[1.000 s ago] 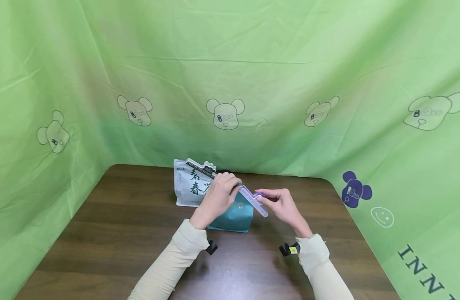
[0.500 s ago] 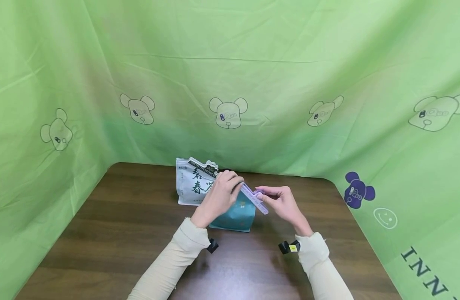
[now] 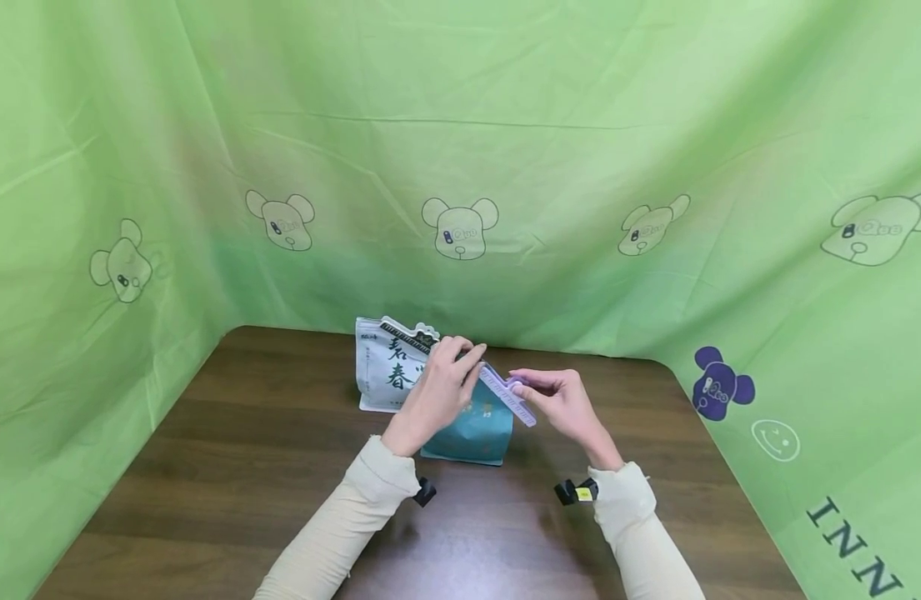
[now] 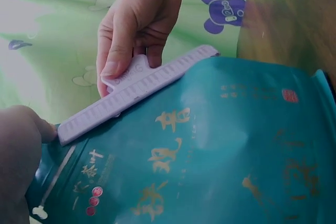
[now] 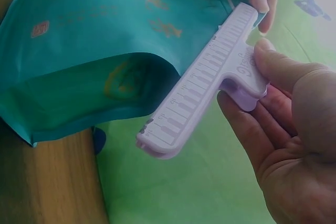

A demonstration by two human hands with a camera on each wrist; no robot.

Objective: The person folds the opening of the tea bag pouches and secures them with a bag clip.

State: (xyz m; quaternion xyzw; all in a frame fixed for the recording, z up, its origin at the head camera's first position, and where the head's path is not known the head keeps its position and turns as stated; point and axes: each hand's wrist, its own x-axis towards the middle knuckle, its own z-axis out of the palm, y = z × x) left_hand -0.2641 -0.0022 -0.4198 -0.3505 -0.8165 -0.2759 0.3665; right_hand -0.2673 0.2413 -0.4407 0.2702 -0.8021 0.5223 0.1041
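Note:
A teal foil tea bag (image 3: 475, 437) with gold lettering stands in the middle of the table. Across its folded top edge lies a lilac sealing clip (image 5: 194, 85) printed with piano keys. Its bar slants, and one end juts past the bag's side. My right hand (image 3: 568, 407) pinches the clip's handle between thumb and fingers. At the bag's other top corner, my left hand (image 3: 439, 387) pinches the foil right beside the clip's end. A zip strip with a small white tab (image 4: 40, 212) shows below that corner in the left wrist view.
Behind and left of the teal bag stands a pale silver bag (image 3: 373, 379) with dark green characters. A black-and-white piano-key clip (image 3: 409, 335) sits along its top. Green printed cloth (image 3: 460, 150) hangs around the brown wooden table (image 3: 265, 450).
Both hands keep their places at the bag and clip. My left fingers have shifted slightly, one now reaching out more over the clip's end. The head view has turned a little.

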